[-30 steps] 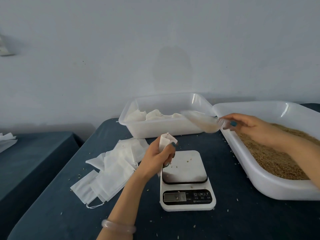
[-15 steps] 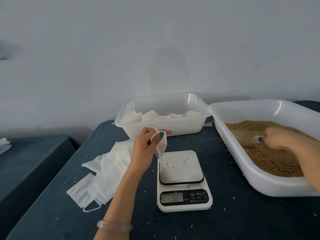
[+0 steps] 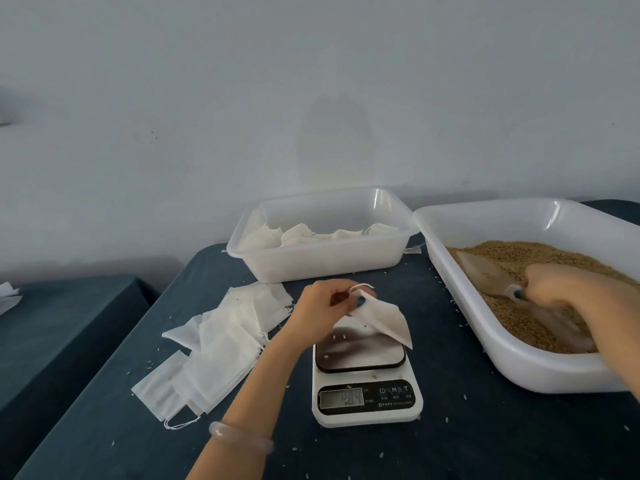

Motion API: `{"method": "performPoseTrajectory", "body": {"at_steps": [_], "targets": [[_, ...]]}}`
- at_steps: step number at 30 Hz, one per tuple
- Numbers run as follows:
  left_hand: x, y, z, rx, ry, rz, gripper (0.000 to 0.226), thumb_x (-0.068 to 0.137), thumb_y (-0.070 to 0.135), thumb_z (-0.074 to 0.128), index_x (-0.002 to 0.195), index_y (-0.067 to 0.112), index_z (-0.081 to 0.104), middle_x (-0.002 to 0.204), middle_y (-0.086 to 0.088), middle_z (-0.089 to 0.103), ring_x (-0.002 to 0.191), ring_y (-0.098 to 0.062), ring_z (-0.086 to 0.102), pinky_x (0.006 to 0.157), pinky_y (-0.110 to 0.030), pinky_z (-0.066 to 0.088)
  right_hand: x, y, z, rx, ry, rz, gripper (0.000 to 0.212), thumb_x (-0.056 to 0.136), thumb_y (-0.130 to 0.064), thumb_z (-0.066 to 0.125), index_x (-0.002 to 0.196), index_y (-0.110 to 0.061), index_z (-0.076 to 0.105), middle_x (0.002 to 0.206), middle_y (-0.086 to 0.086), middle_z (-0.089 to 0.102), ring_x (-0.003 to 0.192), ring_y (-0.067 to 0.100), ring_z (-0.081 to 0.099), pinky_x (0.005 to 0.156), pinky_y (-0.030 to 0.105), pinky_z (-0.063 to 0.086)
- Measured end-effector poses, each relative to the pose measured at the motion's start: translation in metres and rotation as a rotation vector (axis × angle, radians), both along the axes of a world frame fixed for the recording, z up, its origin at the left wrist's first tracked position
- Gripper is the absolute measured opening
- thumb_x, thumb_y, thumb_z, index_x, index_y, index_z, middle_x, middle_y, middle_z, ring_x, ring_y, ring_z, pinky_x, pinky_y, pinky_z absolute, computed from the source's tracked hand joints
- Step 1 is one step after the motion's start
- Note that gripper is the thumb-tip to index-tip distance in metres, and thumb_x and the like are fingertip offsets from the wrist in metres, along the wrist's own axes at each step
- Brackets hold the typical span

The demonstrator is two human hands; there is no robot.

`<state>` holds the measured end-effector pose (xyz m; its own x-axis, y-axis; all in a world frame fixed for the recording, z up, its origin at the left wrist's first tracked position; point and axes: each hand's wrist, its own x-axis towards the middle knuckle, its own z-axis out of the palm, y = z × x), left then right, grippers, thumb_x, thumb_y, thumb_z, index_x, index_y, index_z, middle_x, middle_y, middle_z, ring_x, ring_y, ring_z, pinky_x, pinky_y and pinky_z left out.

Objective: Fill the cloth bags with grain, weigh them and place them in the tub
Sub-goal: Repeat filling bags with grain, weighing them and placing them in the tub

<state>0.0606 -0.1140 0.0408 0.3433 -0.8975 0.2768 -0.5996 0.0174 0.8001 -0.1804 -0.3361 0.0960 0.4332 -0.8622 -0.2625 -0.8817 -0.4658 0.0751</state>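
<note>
My left hand (image 3: 323, 306) pinches a flat white cloth bag (image 3: 382, 318) by its top, just above the steel plate of the kitchen scale (image 3: 365, 382). My right hand (image 3: 554, 284) grips the handle of a clear plastic scoop (image 3: 483, 271) that lies in the brown grain (image 3: 512, 258) inside the big white tub (image 3: 460, 271) on the right. Behind the scale stands a clear tub (image 3: 325, 263) holding several filled bags (image 3: 298, 235).
A pile of empty white cloth bags (image 3: 214, 344) lies on the dark blue table left of the scale. Loose grains are scattered over the cloth. A second dark table (image 3: 62, 327) stands lower at far left. A grey wall closes the back.
My right hand swung the scoop from over the clear tub into the grain tub. My left hand's bag now hangs unfolded over the scale plate.
</note>
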Motion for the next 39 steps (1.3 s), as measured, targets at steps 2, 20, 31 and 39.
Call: {"method": "performPoseTrajectory", "body": {"at_steps": [2,20,31,39], "targets": [[0.009,0.009,-0.003,-0.012,0.025,0.028,0.033,0.096,0.008,0.059,0.097,0.037,0.075,0.094,0.011,0.074,0.084,-0.012,0.065,0.081,-0.030,0.055,0.001,-0.001,-0.001,-0.011,-0.012,0.015,0.019,0.103,-0.022,0.046,0.095,-0.009,0.057,0.078,0.000,0.050,0.071,0.012,0.049,0.052,0.019,0.034],[0.029,0.039,-0.005,0.039,-0.043,0.100,0.018,0.100,0.036,0.052,0.107,0.034,0.068,0.099,0.026,0.067,0.089,0.005,0.059,0.076,-0.006,0.041,0.078,0.133,-0.044,-0.195,-0.864,0.610,0.043,0.094,-0.008,0.051,0.135,-0.025,0.048,0.128,-0.010,0.053,0.124,0.008,0.041,0.100,0.026,0.042],[0.043,0.044,-0.008,-0.087,0.044,0.392,0.050,0.092,0.061,0.027,0.096,0.028,0.065,0.086,0.013,0.068,0.076,0.001,0.060,0.070,-0.019,0.045,0.083,0.084,-0.103,0.146,-1.303,0.114,0.019,0.102,-0.011,0.044,0.112,-0.017,0.059,0.104,-0.005,0.062,0.101,0.010,0.058,0.081,0.013,0.037],[0.030,0.046,-0.008,0.210,-0.370,0.479,0.076,0.080,0.088,0.010,0.064,0.020,0.042,0.056,0.008,0.051,0.056,-0.012,0.047,0.057,-0.030,0.038,0.084,0.087,-0.103,0.156,-1.281,0.099,0.020,0.103,-0.014,0.043,0.114,-0.013,0.060,0.107,-0.002,0.063,0.099,0.007,0.056,0.088,0.022,0.038]]}}
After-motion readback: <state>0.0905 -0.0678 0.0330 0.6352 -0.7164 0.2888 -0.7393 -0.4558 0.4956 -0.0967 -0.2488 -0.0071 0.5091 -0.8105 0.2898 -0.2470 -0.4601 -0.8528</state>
